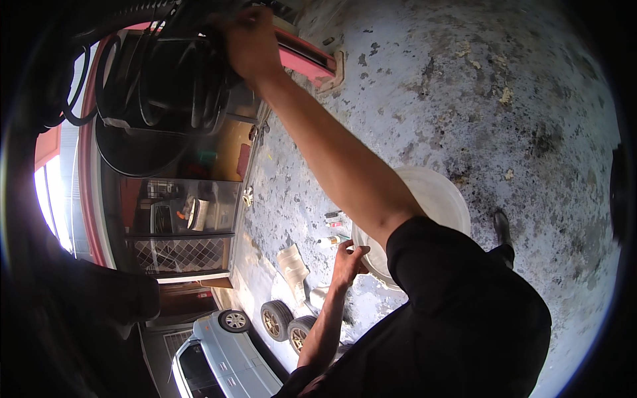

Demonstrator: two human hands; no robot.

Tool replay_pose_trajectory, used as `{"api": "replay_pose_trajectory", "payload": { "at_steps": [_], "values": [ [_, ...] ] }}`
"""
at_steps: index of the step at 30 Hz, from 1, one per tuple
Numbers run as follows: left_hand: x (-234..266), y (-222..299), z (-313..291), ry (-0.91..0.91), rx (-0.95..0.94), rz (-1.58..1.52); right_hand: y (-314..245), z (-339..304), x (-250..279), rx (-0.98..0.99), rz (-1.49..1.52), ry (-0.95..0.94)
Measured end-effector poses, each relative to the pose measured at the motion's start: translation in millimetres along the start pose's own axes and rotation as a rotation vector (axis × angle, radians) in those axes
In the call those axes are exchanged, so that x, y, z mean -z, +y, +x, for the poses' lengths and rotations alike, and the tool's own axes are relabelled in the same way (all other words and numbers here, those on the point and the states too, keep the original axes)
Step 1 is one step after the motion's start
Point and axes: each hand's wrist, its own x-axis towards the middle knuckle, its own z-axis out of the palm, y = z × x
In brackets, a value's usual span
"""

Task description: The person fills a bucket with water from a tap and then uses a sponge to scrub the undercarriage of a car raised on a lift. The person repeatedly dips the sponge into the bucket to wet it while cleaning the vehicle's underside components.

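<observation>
My right arm stretches across to the upper left, and my right hand (251, 43) is up against dark vehicle parts. Its fingers are curled, but shadow hides what they grip. Black hoses and a rounded black part (149, 99) hang beside it. Lower down, my left hand (349, 263) is held with its fingers partly bent and apart, and nothing shows in it. Just past its fingertips in the picture stands a small white bottle (328, 241) on the floor. A wide whitish round tub (441, 196) lies beneath my right arm, partly covered by it.
A red lift base (318, 63) is bolted to the worn grey floor (478, 86). Loose wheels (275, 320) and a beige sheet (292, 270) lie near a light-blue car (235, 361). Glass panels (199, 205) line one side. A dark shoe (502, 229) shows at right.
</observation>
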Motion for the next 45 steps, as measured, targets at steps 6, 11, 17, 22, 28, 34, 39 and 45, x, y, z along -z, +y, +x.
{"api": "replay_pose_trajectory", "payload": {
  "at_steps": [6,11,17,22,28,34,39,45],
  "values": [
    [0.8,2.4,2.7,-0.019,0.06,0.03,5.4,-3.2,1.7,0.149,-0.099,0.064],
    [3.3,-5.0,8.4,-0.043,0.107,-0.063,10.2,-32.3,3.6,0.143,0.066,0.013],
    [11.2,-1.8,11.4,-0.06,0.054,-0.082,-5.6,-32.5,2.6,0.171,0.15,0.059],
    [11.7,-1.8,13.3,-0.034,0.074,-0.074,-6.7,-34.0,6.7,0.085,-0.011,-0.009],
    [10.2,5.0,8.0,-0.007,0.097,-0.026,8.5,-46.2,7.4,0.288,0.038,0.039],
    [11.6,7.4,14.5,-0.034,0.1,-0.063,9.0,-22.6,8.9,0.521,0.027,0.13],
    [19.4,-9.2,24.6,-0.041,0.115,-0.059,-25.0,-34.4,7.5,0.142,-0.064,0.058],
    [26.0,-4.1,33.2,-0.148,0.04,-0.004,9.1,-24.2,25.9,-0.158,0.484,-0.042]
  ]
}}
